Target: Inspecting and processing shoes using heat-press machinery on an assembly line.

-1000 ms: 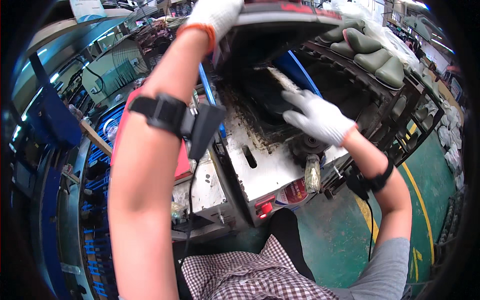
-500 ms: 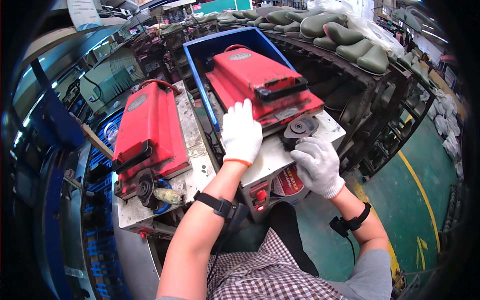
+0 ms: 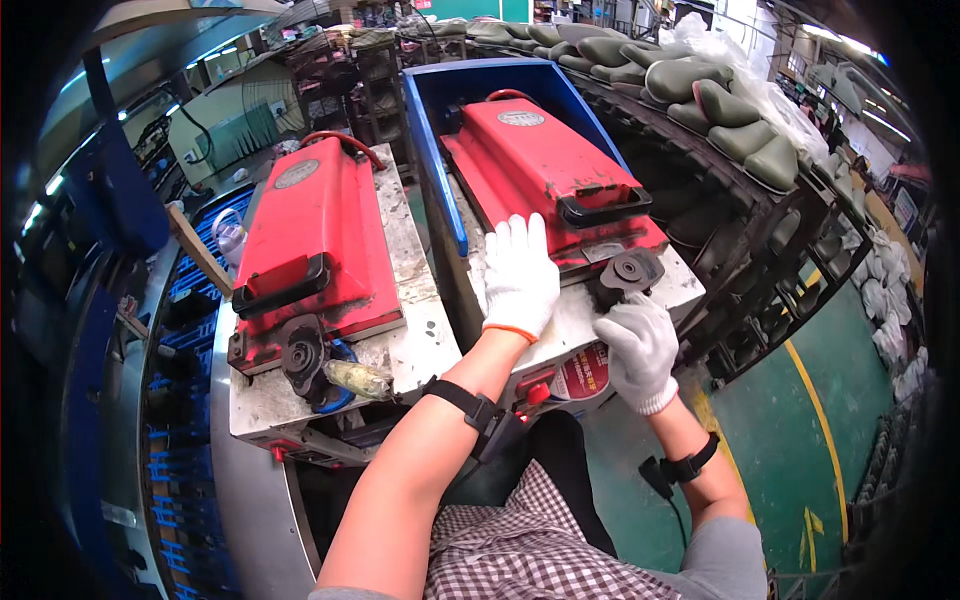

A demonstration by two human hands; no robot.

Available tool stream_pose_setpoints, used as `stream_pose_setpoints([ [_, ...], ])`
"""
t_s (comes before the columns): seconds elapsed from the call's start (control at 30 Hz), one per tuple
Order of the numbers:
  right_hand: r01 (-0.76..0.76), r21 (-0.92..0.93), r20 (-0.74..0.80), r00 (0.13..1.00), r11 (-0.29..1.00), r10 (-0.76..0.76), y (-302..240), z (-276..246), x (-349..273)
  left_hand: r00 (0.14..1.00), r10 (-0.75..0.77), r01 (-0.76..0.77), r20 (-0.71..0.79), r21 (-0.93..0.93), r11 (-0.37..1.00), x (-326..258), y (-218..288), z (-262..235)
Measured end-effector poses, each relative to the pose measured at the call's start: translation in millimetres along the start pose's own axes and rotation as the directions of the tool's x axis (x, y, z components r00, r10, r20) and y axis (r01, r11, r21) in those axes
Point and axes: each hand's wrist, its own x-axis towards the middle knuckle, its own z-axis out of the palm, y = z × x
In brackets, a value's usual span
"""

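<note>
Left hand (image 3: 520,275) lay flat, fingers spread, on the right red press (image 3: 545,165) near its front edge. Right hand (image 3: 640,345) had its grip closed around the black knob (image 3: 628,272) at the press's front corner.

Left hand (image 3: 519,275): my white glove, fingers together and flat, palm down, bare forearm stretched forward, black strap at the wrist. Right hand (image 3: 637,345): white glove, fingers curled downward, wrist bent, black band behind it.

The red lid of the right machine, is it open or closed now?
Closed. The red lid lies flat on its machine, black handle toward the person; the left hand rests flat beside it, the right hand at the black knob.
</note>
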Motion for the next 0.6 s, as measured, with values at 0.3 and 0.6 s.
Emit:
stream_pose_setpoints([
  [0.3, -0.651, -0.259, -0.362, 0.751, 0.714, 0.553, 97, -17, -15, 0.993, -0.086, 0.088, 0.08, -0.018, 0.996, -1, 1, 5],
  [0.6, -0.378, -0.276, -0.145, 0.925, 0.884, 0.351, 80, 31, 68, 0.841, -0.11, 0.295, 0.53, -0.278, 0.914, -6, -8, -89],
])
